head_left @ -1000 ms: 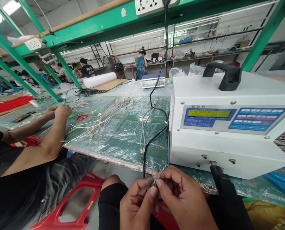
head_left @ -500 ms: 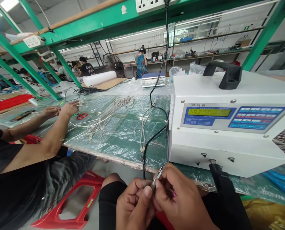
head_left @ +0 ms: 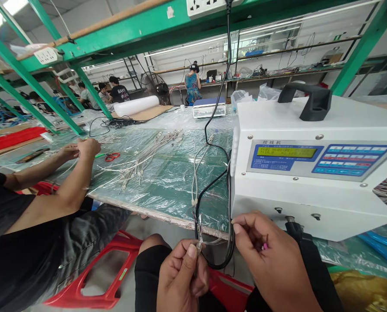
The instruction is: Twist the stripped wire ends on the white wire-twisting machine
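My left hand (head_left: 182, 277) pinches a small connector (head_left: 199, 247) on the end of a thin white cable (head_left: 195, 182) that runs up over the green mat. My right hand (head_left: 271, 260) is beside it, just below the front of the white wire-twisting machine (head_left: 310, 169), with thumb and forefinger closed on a fine clear strand coming off the connector. Something small and pink (head_left: 264, 246) shows in its palm. A black power cord (head_left: 219, 203) loops between my two hands.
A co-worker's arms (head_left: 66, 173) work on cables at the left of the plastic-covered table (head_left: 161, 182). A pile of cables (head_left: 148, 156) and red scissors (head_left: 112, 156) lie on it. A red stool (head_left: 99, 277) stands below; a black hose (head_left: 310, 264) leaves the machine.
My hands have drawn apart: the right hand moved right and up toward the machine, the left stayed low holding the connector. The black cord loop now shows between them.
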Demonstrator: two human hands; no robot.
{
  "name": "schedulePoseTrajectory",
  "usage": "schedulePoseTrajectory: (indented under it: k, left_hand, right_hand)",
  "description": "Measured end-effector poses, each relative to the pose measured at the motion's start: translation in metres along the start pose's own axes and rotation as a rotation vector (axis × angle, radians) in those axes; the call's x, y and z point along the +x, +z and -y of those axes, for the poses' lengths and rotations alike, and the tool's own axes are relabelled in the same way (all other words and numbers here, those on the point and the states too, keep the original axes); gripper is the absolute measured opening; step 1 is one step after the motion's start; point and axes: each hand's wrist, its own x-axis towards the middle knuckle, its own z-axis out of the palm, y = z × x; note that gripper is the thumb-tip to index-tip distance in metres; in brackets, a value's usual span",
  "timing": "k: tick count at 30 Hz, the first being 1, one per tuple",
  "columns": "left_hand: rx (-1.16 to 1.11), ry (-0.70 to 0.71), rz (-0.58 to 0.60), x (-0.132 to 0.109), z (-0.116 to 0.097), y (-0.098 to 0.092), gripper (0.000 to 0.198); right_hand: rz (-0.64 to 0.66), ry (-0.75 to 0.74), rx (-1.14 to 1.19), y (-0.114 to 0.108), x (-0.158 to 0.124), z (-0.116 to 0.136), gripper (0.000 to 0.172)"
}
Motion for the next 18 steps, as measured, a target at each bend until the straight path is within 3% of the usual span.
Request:
schedulePoseTrajectory:
  k: [6, 9, 15, 18]
  left_hand:
    - [-0.017, -0.003, -0.006, -0.001, -0.002, 0.007, 0.022]
    - [-0.013, 0.005, -0.037, -0.003, -0.002, 0.011, 0.024]
    - [0.032, 0.040, -0.048, -0.005, 0.001, 0.010, 0.027]
    - [0.025, 0.067, -0.051, -0.004, 0.003, 0.007, 0.021]
  right_hand:
    - [0.308, 0.204, 0.297, 0.002, -0.015, 0.014, 0.023]
    - [0.403, 0.231, 0.313, 0.004, -0.024, 0.017, 0.034]
    - [0.425, 0.204, 0.109, 0.013, -0.031, 0.013, 0.032]
    - [0.359, 0.146, 0.093, 0.015, -0.033, 0.013, 0.030]
